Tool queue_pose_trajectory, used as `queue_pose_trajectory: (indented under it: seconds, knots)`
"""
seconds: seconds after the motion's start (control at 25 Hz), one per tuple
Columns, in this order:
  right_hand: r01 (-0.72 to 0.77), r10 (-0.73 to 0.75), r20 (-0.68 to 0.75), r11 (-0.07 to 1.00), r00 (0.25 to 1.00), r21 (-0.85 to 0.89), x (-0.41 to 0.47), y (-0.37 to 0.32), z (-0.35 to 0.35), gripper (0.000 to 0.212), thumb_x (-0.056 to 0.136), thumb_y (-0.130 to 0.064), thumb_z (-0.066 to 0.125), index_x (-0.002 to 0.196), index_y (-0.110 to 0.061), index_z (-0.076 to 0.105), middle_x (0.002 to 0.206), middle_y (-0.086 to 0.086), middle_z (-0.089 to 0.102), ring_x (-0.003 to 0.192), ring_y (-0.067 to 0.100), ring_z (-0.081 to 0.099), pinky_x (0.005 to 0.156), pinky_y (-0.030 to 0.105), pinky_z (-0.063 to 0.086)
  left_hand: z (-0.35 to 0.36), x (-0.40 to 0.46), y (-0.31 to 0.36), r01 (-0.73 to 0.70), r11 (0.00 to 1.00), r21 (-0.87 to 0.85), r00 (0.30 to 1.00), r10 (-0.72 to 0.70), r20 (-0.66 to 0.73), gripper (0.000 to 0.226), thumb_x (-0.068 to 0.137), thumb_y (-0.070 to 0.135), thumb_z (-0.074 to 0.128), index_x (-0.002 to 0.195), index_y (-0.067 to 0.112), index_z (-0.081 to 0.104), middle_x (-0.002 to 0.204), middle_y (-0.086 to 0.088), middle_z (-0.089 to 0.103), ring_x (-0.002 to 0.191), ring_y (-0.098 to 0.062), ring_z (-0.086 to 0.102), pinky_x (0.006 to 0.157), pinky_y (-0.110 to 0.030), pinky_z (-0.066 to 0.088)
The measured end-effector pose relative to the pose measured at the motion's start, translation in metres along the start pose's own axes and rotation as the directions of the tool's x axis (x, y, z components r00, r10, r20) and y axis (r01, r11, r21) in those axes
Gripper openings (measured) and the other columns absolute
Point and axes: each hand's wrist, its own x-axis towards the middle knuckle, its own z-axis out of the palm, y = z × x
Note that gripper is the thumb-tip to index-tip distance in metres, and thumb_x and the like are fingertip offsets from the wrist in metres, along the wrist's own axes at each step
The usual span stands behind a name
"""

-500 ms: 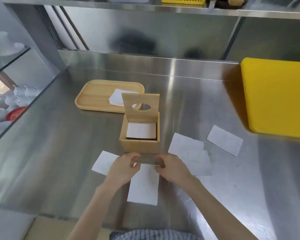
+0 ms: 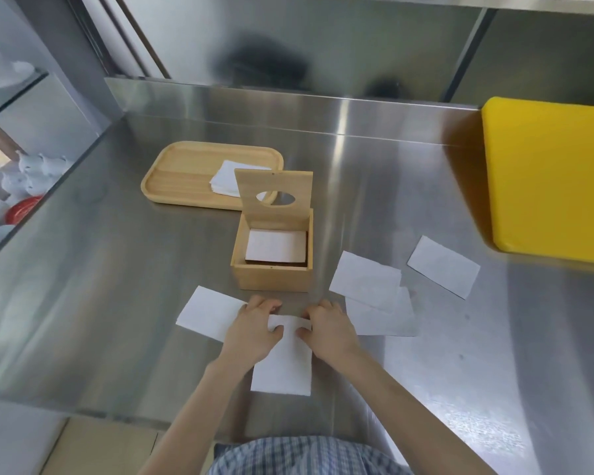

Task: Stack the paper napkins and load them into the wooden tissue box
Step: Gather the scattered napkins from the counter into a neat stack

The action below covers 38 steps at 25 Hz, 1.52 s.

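A wooden tissue box (image 2: 273, 277) stands mid-counter, its lid with an oval hole tilted up and open. White napkins (image 2: 275, 246) lie inside it. Just in front, a white napkin (image 2: 283, 368) lies on the steel. My left hand (image 2: 254, 332) and my right hand (image 2: 328, 329) both pinch its far edge, which is curled up off the counter. Another napkin (image 2: 208, 311) lies to the left, partly under my left hand. Two overlapping napkins (image 2: 367, 281) and a single one (image 2: 443, 265) lie to the right.
A wooden tray (image 2: 182, 176) holding a small napkin pile (image 2: 225, 180) sits behind the box. A yellow cutting board (image 2: 549, 180) occupies the right side. The counter's front edge runs just below the held napkin. A glass shelf with white crockery (image 2: 21, 169) is at left.
The far edge of the napkin in front of the box has come up between my fingers. Both hands stay in nearly the same place.
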Motion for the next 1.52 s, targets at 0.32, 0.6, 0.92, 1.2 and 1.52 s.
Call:
queue_pose_trajectory:
  seconds: [0.32, 0.6, 0.92, 1.2, 1.52]
  knots:
    - [-0.041, 0.064, -0.024, 0.849, 0.998, 0.527, -0.017, 0.011, -0.025, 0.010, 0.089, -0.021, 0.056, 0.091, -0.020, 0.046, 0.084, -0.005, 0.052, 0.083, 0.015, 0.050, 0.057, 0.007, 0.033, -0.003, -0.014, 0.010, 0.106, 0.917, -0.385, 0.994, -0.084, 0.074, 0.048, 0.085, 0.025, 0.063, 0.129, 0.017, 0.046, 0.115, -0.006, 0.060, 0.105, -0.019, 0.053, 0.089, -0.027, 0.042]
    - [-0.148, 0.159, 0.084, 0.450, 0.984, 0.881, -0.027, 0.031, -0.044, 0.027, 0.088, -0.019, 0.060, 0.114, -0.013, 0.055, 0.119, 0.008, 0.060, 0.102, 0.021, 0.058, 0.081, 0.026, 0.049, -0.002, -0.024, 0.028, 0.299, 0.355, -0.886, 0.938, 0.061, 0.340, 0.022, 0.088, 0.022, 0.057, 0.110, 0.021, 0.061, 0.106, 0.001, 0.072, 0.100, -0.017, 0.065, 0.079, -0.027, 0.051]
    - [-0.155, 0.194, 0.070, 0.467, 0.978, 0.870, -0.025, 0.050, -0.048, 0.014, 0.092, -0.024, 0.054, 0.104, -0.017, 0.058, 0.105, 0.001, 0.060, 0.097, 0.018, 0.058, 0.078, 0.025, 0.048, 0.006, -0.017, 0.042, 0.318, 0.418, -0.851, 0.940, -0.021, 0.341, 0.014, 0.092, 0.019, 0.052, 0.099, 0.022, 0.064, 0.100, 0.003, 0.072, 0.095, -0.012, 0.066, 0.071, -0.022, 0.053]
    - [-0.128, 0.301, -0.201, 0.794, 0.932, 0.594, 0.005, 0.077, -0.067, 0.018, 0.090, -0.023, 0.055, 0.103, -0.016, 0.065, 0.090, -0.005, 0.061, 0.078, 0.008, 0.055, 0.059, -0.001, 0.039, 0.007, -0.005, 0.046, 0.398, 0.392, -0.829, 0.913, -0.077, 0.401, 0.022, 0.092, 0.020, 0.052, 0.112, 0.014, 0.057, 0.112, -0.005, 0.067, 0.106, -0.022, 0.061, 0.087, -0.032, 0.050]
    - [-0.216, 0.226, -0.231, 0.974, 0.946, 0.065, 0.050, 0.084, -0.072, 0.044, 0.086, -0.031, 0.060, 0.125, -0.014, 0.051, 0.127, 0.014, 0.048, 0.119, 0.033, 0.044, 0.101, 0.041, 0.035, 0.014, 0.004, 0.050, 0.441, 0.399, -0.804, 0.894, -0.115, 0.434, 0.011, 0.091, 0.020, 0.053, 0.095, 0.023, 0.062, 0.100, 0.003, 0.071, 0.093, -0.011, 0.066, 0.069, -0.022, 0.053]
